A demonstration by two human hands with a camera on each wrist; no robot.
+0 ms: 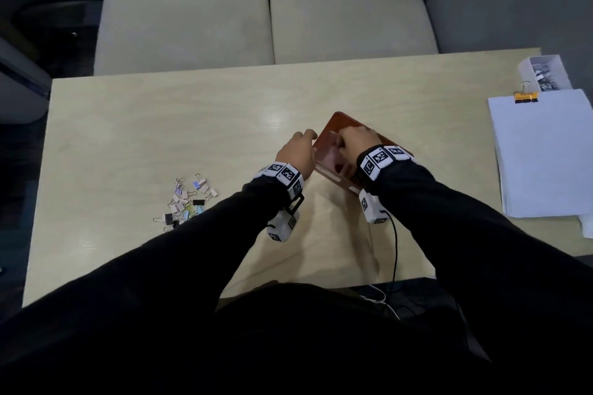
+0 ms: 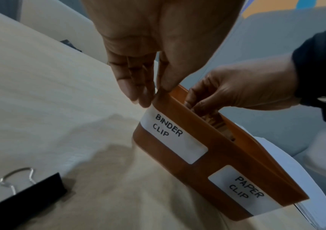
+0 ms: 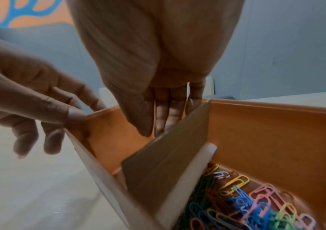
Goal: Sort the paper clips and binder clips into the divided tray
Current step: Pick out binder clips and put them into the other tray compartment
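- Two hands work at an orange tray (image 1: 330, 128) that sits near the middle of a pale wooden table (image 1: 160, 125).
- The left hand (image 1: 296, 151) is at the tray's left corner: its thumb lies over the rim and its fingers sit against the outer wall, pinching that corner.
- The right hand (image 1: 356, 138) reaches down into the tray, fingers (image 3: 168, 115) pointing downward against a cardboard divider (image 3: 164, 158); whether they hold anything I cannot tell.
- On the tray's front wall are two white labels, "BINDER CLIP" (image 2: 173, 133) toward the left hand and "PAPER CLIP" (image 2: 244, 191) on the other half.
- Many coloured paper clips (image 3: 243, 200) lie heaped in the compartment on the near side of the divider in the right wrist view; the compartment the right hand enters shows bare orange walls.
- A loose pile of binder clips (image 1: 186, 199) lies on the table well to the left of the tray, beside the left sleeve.
- One black binder clip (image 2: 26, 197) with wire handles lies on the table in the left wrist view.
- At the table's right edge is a stack of white paper (image 1: 542, 151) with an orange binder clip (image 1: 526, 96) at its top, and behind it a small white box (image 1: 544, 72) holding metal clips.
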